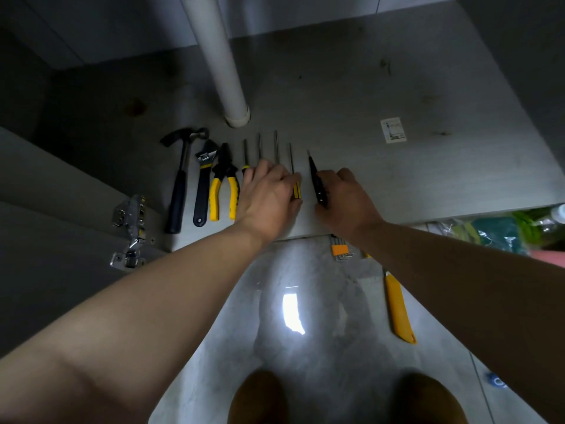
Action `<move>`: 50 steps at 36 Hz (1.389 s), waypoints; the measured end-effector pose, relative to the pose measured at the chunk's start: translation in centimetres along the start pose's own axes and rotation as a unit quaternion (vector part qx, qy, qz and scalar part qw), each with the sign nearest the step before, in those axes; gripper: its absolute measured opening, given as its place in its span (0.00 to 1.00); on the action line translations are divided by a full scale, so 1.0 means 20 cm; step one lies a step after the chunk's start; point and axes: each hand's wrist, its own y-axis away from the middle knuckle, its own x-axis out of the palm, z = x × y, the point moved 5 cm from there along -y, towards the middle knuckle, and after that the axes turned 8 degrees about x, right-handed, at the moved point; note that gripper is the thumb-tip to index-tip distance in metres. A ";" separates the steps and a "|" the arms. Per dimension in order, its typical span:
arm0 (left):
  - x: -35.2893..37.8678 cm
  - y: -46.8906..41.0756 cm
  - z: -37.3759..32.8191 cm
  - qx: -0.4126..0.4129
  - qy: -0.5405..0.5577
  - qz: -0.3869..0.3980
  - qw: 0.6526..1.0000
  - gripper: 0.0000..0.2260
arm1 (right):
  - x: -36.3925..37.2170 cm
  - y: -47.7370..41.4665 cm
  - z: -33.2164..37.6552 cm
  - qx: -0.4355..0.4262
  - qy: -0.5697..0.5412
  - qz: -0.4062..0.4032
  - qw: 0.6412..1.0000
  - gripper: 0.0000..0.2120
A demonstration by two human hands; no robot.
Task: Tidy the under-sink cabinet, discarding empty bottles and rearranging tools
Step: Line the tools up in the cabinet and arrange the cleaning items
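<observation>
hammer (180,185) leftmost on cabinet floor (367,87), wrench (203,185) then pliers (224,185) rightward, pipe (220,62) behind

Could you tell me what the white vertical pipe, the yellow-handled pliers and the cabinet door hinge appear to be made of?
The white vertical pipe looks like matte plastic, probably PVC: uniform white with a soft sheen. The yellow-handled pliers seem to have dark metal jaws and yellow and black grips, likely rubbery plastic. The cabinet door hinge looks like bright plated steel, given its sharp reflections.

No legible text on sticker (393,130)
</observation>
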 end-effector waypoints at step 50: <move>-0.09 0.12 -0.14 0.011 0.012 -0.054 0.998 0.14 | -0.11 0.13 0.00 -0.048 0.024 0.017 0.998 0.19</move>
